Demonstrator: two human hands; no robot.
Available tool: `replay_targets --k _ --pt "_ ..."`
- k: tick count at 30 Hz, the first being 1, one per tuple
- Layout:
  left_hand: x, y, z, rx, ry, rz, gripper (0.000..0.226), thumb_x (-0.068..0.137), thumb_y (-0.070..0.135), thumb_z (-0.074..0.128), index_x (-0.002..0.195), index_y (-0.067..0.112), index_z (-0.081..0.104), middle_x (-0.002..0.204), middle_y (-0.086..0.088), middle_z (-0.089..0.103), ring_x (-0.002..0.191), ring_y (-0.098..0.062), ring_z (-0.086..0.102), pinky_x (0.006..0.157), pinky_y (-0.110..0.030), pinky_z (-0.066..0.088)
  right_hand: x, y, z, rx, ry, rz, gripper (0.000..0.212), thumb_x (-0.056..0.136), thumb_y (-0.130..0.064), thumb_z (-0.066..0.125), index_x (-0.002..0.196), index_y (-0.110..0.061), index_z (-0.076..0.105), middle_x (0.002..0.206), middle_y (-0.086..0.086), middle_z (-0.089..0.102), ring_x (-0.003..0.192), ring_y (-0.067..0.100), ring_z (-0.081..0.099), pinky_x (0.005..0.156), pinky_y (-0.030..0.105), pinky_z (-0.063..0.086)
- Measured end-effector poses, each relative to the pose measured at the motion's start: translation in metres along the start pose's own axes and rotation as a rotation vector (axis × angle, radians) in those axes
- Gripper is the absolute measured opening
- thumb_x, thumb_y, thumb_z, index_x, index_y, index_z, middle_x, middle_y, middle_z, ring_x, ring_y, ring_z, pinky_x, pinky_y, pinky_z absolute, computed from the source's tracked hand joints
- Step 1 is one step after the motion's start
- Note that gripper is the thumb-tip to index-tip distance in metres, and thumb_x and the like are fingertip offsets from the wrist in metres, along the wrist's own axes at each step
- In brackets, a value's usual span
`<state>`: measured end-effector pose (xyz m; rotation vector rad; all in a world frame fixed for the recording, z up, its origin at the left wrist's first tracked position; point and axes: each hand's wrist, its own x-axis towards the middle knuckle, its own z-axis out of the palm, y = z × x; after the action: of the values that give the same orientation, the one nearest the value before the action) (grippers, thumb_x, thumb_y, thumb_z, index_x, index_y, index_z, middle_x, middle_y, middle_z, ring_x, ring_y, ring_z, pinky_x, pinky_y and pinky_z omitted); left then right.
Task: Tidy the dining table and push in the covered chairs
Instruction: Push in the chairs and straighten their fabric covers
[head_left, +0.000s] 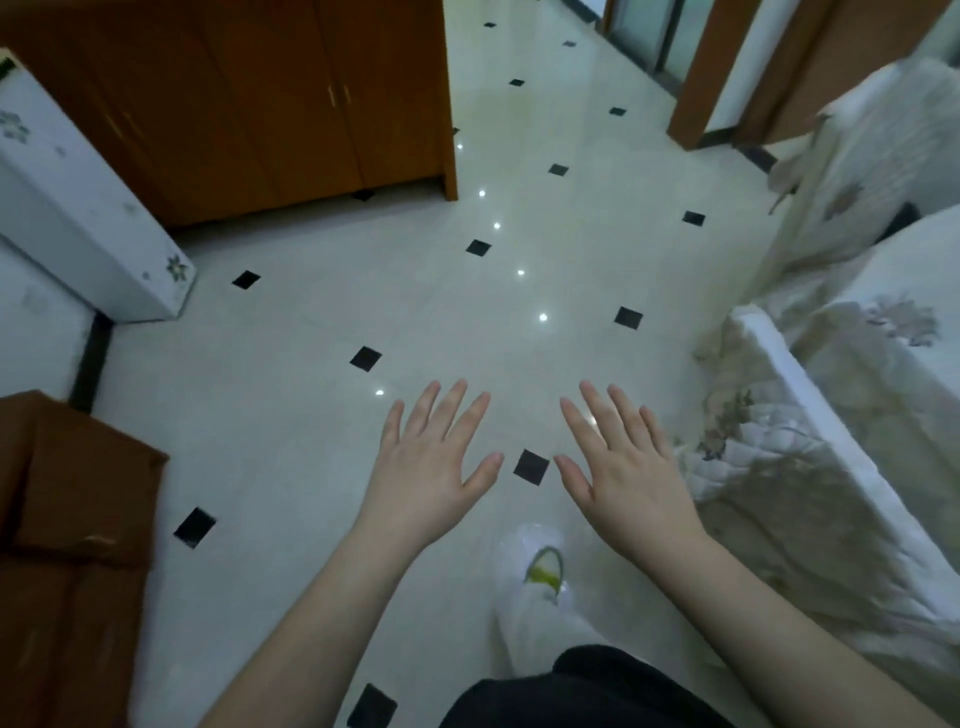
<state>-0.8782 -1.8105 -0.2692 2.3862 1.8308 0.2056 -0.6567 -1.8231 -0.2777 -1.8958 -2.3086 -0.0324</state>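
My left hand (434, 460) and my right hand (623, 467) are stretched out side by side over the tiled floor, palms down, fingers spread, holding nothing. A chair under a white flowered cover (810, 493) stands at my right, its top edge close to my right hand but apart from it. A second covered chair (862, 171) stands farther back on the right. Between them a flowered white cloth (904, 322) drapes over what looks like the dining table; its top is mostly out of view.
A brown wooden cabinet (249, 104) fills the back left. A white flowered appliance (78, 218) stands at the left, and a brown box (67, 545) at the lower left. Pale tiles with black diamonds (363, 291) stretch ahead. My white shoe (540, 587) is below.
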Motion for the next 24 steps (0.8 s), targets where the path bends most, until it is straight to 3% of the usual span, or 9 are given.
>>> replay_targets --k 5,9,12,15,24 --pt "0.123 -0.003 0.003 0.035 -0.029 0.097 0.068 0.091 0.064 0.017 0.151 0.033 0.021 0.16 0.005 0.019 0.148 -0.018 0.008 0.119 -0.043 0.004 0.094 0.051 0.013 0.0 0.022 0.108 0.056 0.095 -0.046 0.033 0.145 -0.019 0.037 0.155 0.007 0.029 0.141 0.03 0.028 0.113 0.045 0.019" --pt "0.212 -0.013 -0.005 0.052 -0.032 0.125 0.067 0.092 0.064 0.017 0.151 0.034 0.021 0.159 0.006 0.02 0.148 -0.016 0.008 0.118 -0.039 0.001 0.175 0.091 0.013 0.006 0.001 0.178 0.057 0.095 -0.047 0.029 0.142 -0.017 0.042 0.152 0.008 0.035 0.138 0.032 0.033 0.111 0.048 0.025" --pt "0.27 -0.022 -0.012 0.111 -0.014 0.155 0.065 0.093 0.063 0.021 0.15 0.031 0.028 0.158 0.002 0.026 0.147 -0.02 0.013 0.117 -0.044 0.0 0.235 0.11 0.015 -0.004 -0.006 0.186 0.059 0.094 -0.048 0.028 0.14 -0.016 0.045 0.147 0.009 0.043 0.134 0.034 0.039 0.11 0.05 0.026" --pt "0.326 -0.032 -0.017 0.15 0.009 0.157 0.064 0.095 0.063 0.022 0.15 0.031 0.026 0.16 0.002 0.018 0.148 -0.02 0.006 0.117 -0.047 -0.006 0.294 0.11 0.019 -0.023 -0.021 0.176 0.058 0.093 -0.049 0.03 0.139 -0.017 0.047 0.143 0.008 0.048 0.131 0.033 0.043 0.109 0.046 0.021" --pt "0.529 -0.094 -0.01 0.163 -0.005 0.233 0.068 0.094 0.068 0.013 0.151 0.032 0.022 0.161 -0.001 0.01 0.148 -0.023 0.0 0.116 -0.052 -0.002 0.482 0.133 0.058 -0.035 -0.052 0.247 0.059 0.093 -0.05 0.028 0.139 -0.018 0.047 0.144 0.006 0.047 0.133 0.03 0.042 0.109 0.046 0.022"
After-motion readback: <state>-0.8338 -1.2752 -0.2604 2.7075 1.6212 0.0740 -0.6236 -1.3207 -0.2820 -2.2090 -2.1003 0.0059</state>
